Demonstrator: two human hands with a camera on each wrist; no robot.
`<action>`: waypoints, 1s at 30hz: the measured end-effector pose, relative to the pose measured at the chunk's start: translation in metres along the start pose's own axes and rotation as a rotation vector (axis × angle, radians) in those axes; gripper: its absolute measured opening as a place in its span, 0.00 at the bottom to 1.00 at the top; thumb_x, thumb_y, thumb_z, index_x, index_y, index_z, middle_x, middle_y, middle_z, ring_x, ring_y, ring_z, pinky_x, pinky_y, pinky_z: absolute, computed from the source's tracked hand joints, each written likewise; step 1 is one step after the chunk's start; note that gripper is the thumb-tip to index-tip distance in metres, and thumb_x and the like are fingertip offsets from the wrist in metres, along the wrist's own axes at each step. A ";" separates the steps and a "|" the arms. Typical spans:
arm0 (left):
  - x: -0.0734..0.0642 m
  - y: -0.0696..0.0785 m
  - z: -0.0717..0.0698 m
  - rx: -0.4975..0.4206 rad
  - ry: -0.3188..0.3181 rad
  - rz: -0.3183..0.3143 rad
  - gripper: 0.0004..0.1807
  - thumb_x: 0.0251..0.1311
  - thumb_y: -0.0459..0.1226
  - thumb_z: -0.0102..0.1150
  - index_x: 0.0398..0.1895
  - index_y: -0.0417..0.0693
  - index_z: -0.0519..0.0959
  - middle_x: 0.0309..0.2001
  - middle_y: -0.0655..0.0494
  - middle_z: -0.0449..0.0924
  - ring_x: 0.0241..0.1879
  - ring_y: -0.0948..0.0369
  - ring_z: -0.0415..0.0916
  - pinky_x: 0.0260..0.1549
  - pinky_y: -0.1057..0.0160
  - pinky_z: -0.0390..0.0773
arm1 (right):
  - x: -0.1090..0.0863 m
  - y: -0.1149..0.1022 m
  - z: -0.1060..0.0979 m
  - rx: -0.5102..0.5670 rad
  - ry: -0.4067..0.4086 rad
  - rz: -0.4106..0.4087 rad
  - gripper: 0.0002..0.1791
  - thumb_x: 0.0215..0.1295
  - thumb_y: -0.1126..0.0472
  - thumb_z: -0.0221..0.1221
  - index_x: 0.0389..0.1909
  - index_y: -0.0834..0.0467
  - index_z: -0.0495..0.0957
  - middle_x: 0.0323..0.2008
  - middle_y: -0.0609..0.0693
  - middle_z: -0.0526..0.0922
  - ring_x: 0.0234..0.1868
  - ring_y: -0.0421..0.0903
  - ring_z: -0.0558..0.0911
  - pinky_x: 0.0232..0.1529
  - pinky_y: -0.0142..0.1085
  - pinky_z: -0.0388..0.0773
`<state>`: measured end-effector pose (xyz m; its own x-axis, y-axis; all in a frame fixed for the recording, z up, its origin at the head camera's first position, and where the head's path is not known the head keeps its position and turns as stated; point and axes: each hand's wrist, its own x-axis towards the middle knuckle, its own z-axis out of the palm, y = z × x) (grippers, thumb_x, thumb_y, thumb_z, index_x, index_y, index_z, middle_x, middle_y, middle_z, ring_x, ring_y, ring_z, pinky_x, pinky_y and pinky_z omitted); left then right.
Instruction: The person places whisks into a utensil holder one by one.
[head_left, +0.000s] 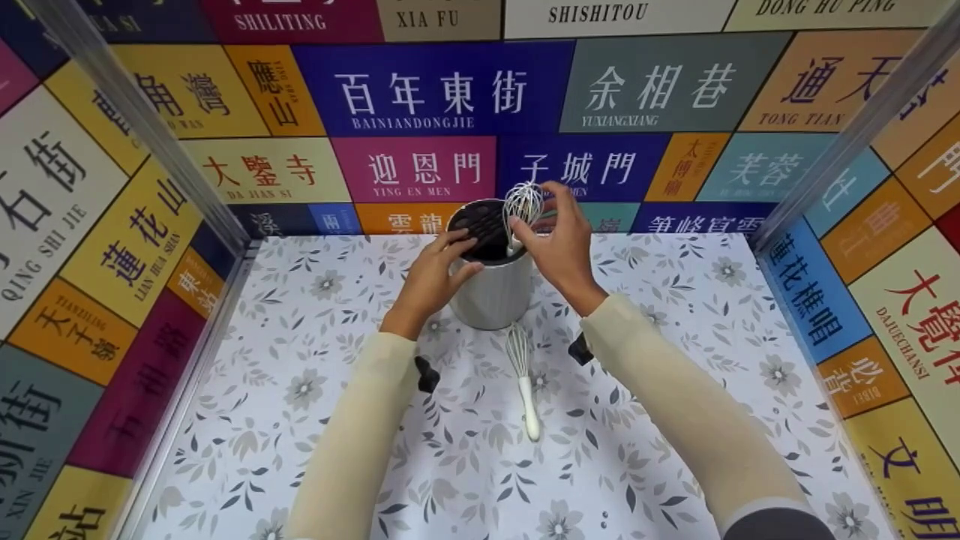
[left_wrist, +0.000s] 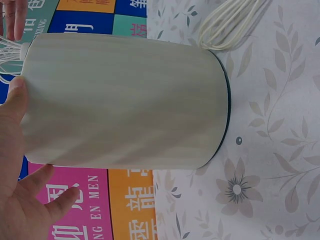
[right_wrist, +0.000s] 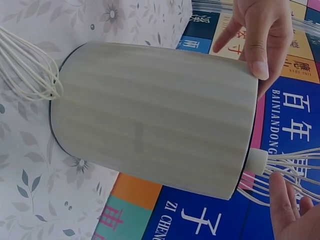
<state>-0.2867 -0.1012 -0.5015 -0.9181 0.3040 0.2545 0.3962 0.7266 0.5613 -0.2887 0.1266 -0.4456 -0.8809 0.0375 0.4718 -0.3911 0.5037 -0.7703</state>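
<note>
A tall grey utensil holder [head_left: 491, 296] stands on the table. My left hand [head_left: 431, 277] holds it near the rim, thumb in front and fingers spread along the left side. Inside the holder are a black slotted utensil [head_left: 486, 223] and a whisk [head_left: 525, 201] with its white wires up. My right hand [head_left: 561, 244] is around those wires at the right of the rim, fingers loosely spread; in the right wrist view the fingertips [right_wrist: 280, 197] lie beside the wires. A second whisk [head_left: 523, 379] lies before the holder, its white handle toward me.
A white floral cloth [head_left: 315, 442] covers the table. Behind it rises a wall of coloured signs [head_left: 435, 90], with more such panels at both sides. Clear corner posts [head_left: 180, 150] stand at the back left and back right.
</note>
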 end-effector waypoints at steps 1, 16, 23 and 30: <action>0.000 0.000 0.000 0.001 0.002 0.003 0.31 0.70 0.56 0.57 0.72 0.55 0.74 0.74 0.57 0.68 0.74 0.51 0.64 0.74 0.50 0.64 | -0.001 0.001 0.001 -0.001 -0.003 0.000 0.33 0.64 0.44 0.68 0.67 0.50 0.69 0.50 0.57 0.79 0.40 0.50 0.87 0.43 0.43 0.86; 0.000 0.001 -0.001 0.026 0.001 0.006 0.30 0.71 0.56 0.56 0.72 0.56 0.74 0.74 0.57 0.67 0.73 0.53 0.66 0.74 0.51 0.64 | -0.011 0.008 0.013 -0.052 -0.014 0.006 0.34 0.62 0.47 0.71 0.64 0.54 0.70 0.49 0.55 0.78 0.38 0.51 0.86 0.38 0.43 0.84; 0.000 0.001 -0.001 0.027 -0.009 -0.004 0.30 0.70 0.56 0.57 0.72 0.57 0.74 0.75 0.58 0.67 0.74 0.53 0.65 0.75 0.52 0.64 | -0.014 0.011 0.019 -0.069 0.017 0.021 0.33 0.61 0.49 0.72 0.62 0.56 0.71 0.50 0.57 0.78 0.38 0.52 0.86 0.39 0.42 0.85; 0.000 0.001 -0.001 0.022 -0.001 0.011 0.30 0.71 0.54 0.57 0.72 0.56 0.74 0.74 0.57 0.67 0.73 0.52 0.65 0.74 0.50 0.65 | -0.016 0.011 0.022 -0.063 0.011 0.063 0.34 0.60 0.48 0.72 0.63 0.54 0.70 0.51 0.56 0.77 0.40 0.51 0.85 0.43 0.41 0.85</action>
<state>-0.2858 -0.1012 -0.5002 -0.9135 0.3130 0.2600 0.4063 0.7367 0.5406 -0.2848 0.1128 -0.4707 -0.9002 0.0796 0.4282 -0.3173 0.5536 -0.7700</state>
